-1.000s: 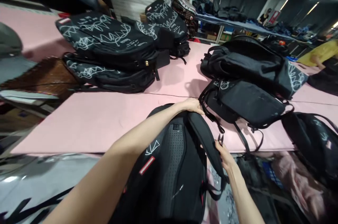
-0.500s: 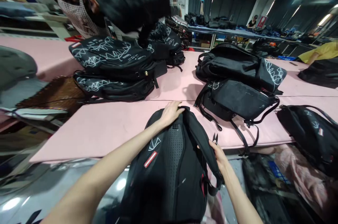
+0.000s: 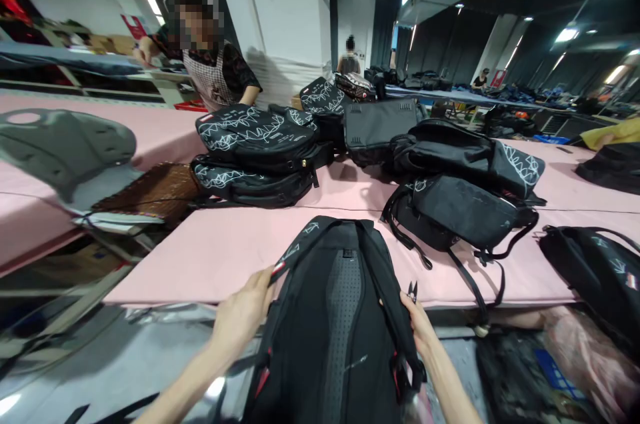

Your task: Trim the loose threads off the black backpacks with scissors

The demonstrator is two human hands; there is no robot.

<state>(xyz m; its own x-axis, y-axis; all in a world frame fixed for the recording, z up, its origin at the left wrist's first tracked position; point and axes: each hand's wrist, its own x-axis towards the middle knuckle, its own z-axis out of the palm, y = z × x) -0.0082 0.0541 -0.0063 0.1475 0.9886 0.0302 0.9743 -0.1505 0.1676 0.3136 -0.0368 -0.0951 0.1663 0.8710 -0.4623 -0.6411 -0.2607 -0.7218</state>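
A black backpack (image 3: 320,331) leans against the table's front edge, its padded back panel and dotted mesh strip facing me. Its left shoulder strap (image 3: 289,257), with white line drawings and a small red-and-white label, is gripped by my left hand (image 3: 245,309). My right hand (image 3: 419,325) is closed around the right shoulder strap (image 3: 387,277). Small black thread snips (image 3: 413,291) stick up from the same hand, points upward. The lower end of the backpack runs out of the bottom of the view.
Across the pink table (image 3: 170,264) lie stacked black backpacks (image 3: 260,144) with white scribbles, a dark bag (image 3: 383,127) and more backpacks (image 3: 455,211) at right. A grey chair (image 3: 65,151) with a brown woven seat mat (image 3: 150,191) stands left. A person in a checked apron (image 3: 207,74) is behind the table.
My left hand has gone from the backpack's top down to its left strap, while the right stays on its strap. The dark bag previously in the air now rests on the table.
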